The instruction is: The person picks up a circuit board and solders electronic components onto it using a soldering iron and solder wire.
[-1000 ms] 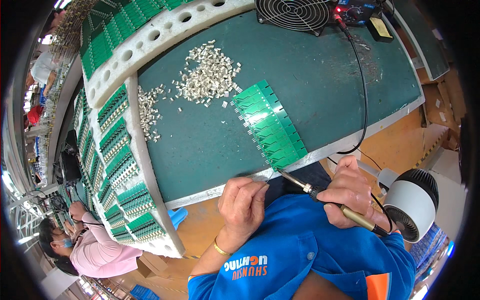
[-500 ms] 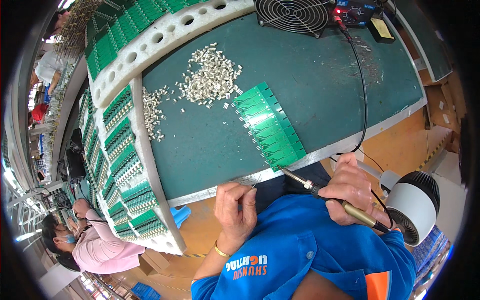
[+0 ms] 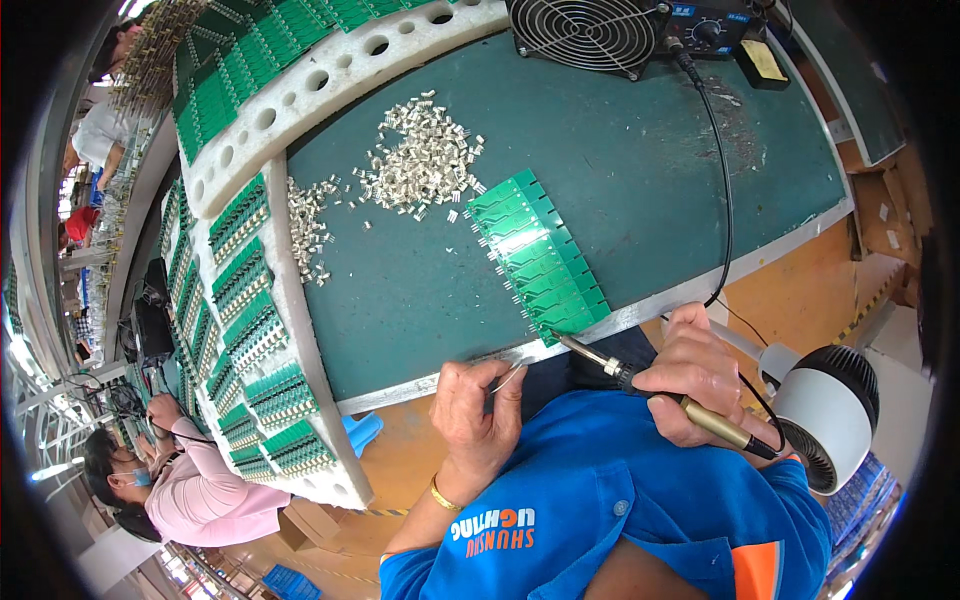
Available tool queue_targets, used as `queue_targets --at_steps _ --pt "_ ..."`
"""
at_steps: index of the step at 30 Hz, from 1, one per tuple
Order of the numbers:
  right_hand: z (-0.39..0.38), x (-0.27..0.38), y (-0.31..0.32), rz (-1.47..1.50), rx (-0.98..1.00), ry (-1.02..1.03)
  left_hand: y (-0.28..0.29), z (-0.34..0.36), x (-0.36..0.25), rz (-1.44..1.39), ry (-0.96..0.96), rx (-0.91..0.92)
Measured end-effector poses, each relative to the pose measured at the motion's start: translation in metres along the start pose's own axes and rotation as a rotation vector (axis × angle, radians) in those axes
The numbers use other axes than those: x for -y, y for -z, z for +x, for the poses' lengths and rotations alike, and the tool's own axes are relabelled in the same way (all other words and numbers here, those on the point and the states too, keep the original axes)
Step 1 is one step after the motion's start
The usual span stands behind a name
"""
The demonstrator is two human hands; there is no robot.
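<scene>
My right hand [image 3: 690, 380] is wrapped round a soldering iron [image 3: 715, 425] with a brass-coloured handle. Its tip reaches the near end of a green circuit board panel [image 3: 540, 260], by the table's front edge. Small white connectors with pins stick out along the panel's left side. At the table edge, my left hand [image 3: 475, 410] pinches a thin silvery wire [image 3: 508, 378], which looks like solder. The wire's end points toward the iron's tip, a little apart from it. Beyond the panel lies a heap of loose white connectors [image 3: 420, 160].
White foam trays [image 3: 345, 60] holding finished-looking green boards [image 3: 250, 270] stand left and far left. A fan [image 3: 585, 30] and a soldering station [image 3: 705, 30] sit at the back, with a cable [image 3: 725, 180] running to the iron. A person in pink [image 3: 210, 490] sits at left.
My left hand has shifted slightly right, and more of the wire shows between its fingers. The red light on the soldering station has gone off. The iron stays almost in place.
</scene>
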State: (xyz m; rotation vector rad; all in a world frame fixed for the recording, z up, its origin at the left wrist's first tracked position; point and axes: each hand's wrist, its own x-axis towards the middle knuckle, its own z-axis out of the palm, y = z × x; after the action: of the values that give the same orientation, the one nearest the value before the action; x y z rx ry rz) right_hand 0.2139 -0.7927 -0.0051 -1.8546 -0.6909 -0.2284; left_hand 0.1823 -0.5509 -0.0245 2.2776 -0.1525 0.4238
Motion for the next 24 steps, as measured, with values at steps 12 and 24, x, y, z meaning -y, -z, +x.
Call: queue_targets --at_steps 12,24 --pt "0.0021 -0.0010 -0.0033 -0.009 0.018 0.019 0.0001 0.0041 -0.0023 0.079 0.017 0.130" --pt "0.0015 -0.0016 -0.0051 -0.006 0.023 0.017 -0.0009 0.0051 -0.0009 0.091 -0.002 0.143"
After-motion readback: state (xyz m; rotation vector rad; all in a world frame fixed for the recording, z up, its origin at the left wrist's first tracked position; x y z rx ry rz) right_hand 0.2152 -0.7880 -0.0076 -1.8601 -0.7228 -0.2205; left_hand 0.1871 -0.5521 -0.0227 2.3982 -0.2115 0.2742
